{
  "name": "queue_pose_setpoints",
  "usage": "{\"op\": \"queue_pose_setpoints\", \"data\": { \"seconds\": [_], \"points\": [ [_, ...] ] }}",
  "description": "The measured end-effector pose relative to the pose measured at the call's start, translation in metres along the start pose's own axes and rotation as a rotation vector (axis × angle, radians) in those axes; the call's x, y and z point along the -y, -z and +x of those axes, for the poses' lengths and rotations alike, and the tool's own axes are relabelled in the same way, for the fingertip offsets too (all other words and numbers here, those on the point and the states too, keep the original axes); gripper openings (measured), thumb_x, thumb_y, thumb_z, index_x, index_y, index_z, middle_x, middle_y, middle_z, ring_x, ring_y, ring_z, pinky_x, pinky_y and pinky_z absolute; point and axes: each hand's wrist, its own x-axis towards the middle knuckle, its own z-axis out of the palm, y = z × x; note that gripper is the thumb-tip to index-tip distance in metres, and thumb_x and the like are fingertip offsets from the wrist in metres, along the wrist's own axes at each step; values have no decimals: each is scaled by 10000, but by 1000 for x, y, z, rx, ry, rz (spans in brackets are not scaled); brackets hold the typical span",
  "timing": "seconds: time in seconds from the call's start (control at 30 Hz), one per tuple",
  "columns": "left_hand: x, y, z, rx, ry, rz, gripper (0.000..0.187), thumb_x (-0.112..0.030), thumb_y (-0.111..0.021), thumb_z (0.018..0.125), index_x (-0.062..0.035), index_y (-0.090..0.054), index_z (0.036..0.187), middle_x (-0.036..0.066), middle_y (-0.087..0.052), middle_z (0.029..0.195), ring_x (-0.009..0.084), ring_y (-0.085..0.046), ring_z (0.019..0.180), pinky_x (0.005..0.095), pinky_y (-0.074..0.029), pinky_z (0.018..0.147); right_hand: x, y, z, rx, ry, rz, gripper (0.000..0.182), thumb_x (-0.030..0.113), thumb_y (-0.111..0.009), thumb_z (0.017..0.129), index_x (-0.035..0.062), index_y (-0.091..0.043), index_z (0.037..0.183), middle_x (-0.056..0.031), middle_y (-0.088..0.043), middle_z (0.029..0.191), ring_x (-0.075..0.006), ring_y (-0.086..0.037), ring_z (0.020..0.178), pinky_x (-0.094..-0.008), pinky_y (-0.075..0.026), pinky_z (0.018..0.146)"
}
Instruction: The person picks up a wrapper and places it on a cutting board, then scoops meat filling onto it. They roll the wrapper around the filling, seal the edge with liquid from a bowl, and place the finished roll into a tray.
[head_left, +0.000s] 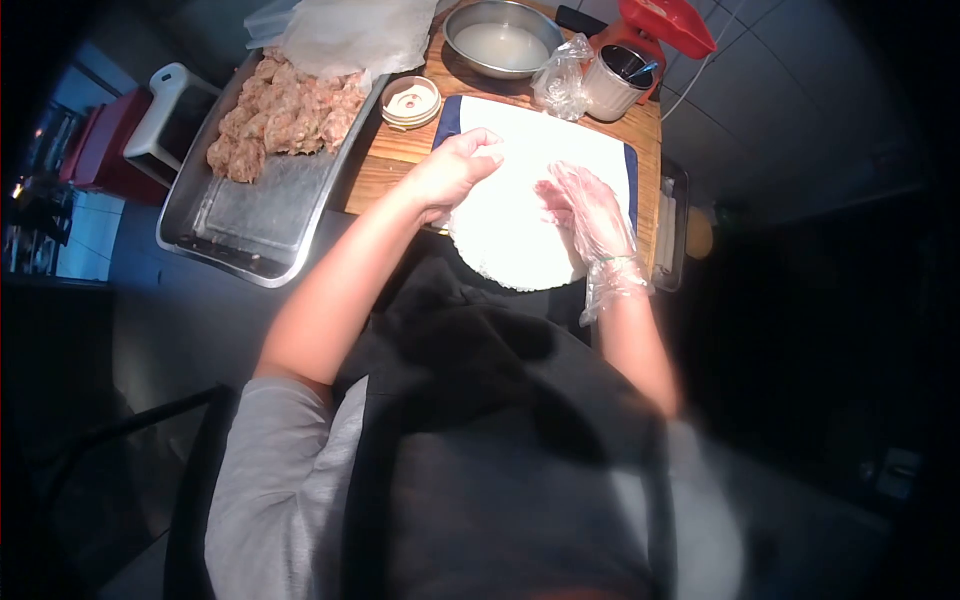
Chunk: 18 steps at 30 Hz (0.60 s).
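A thin white sheet (515,240) with a rounded, slightly ragged front edge lies over a dark-blue-edged mat (631,165) and hangs past the front of the wooden table. Bright glare hides its surface detail. My bare left hand (460,168) is closed at the sheet's left side, thumb against curled fingers, seemingly pinching its edge. Over the sheet's right side is my right hand (590,208), in a clear plastic glove. Its fingers are extended and slightly bent, the thumb apart, with nothing visible in them.
To the left, a metal tray (240,262) holds clumps of raw minced meat (290,110), partly under a translucent plastic sheet (355,35). On the wooden table (385,160) stand a round lid (411,102), a metal bowl (503,42) of cloudy liquid, crumpled plastic (563,82), a cup (612,88) and a red scale (665,25).
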Motion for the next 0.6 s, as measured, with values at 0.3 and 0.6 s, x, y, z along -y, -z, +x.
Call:
{"op": "queue_pose_setpoints", "data": {
  "seconds": [0.3, 0.6],
  "points": [
    [4, -6, -17, 16, -2, -129, 307, -55, -688, 886, -56, -571, 1170, 35, -652, 998, 76, -630, 900, 220, -523, 781, -12, -14, 13, 25, 106, -11, 188, 57, -766, 843, 37, -603, 935, -28, -625, 796, -82, -562, 619, -231, -466, 535],
    [5, -2, 8, 54, -51, -41, 146, -73, -727, 891, -58, -597, 954, -22, -621, 816, 43, -563, 725, 182, -459, 675, -4, -14, 3, 66, 84, 38, 143, 96, -751, 870, 57, -613, 870, -37, -640, 800, -105, -595, 649, -257, -521, 586]
  ]
}}
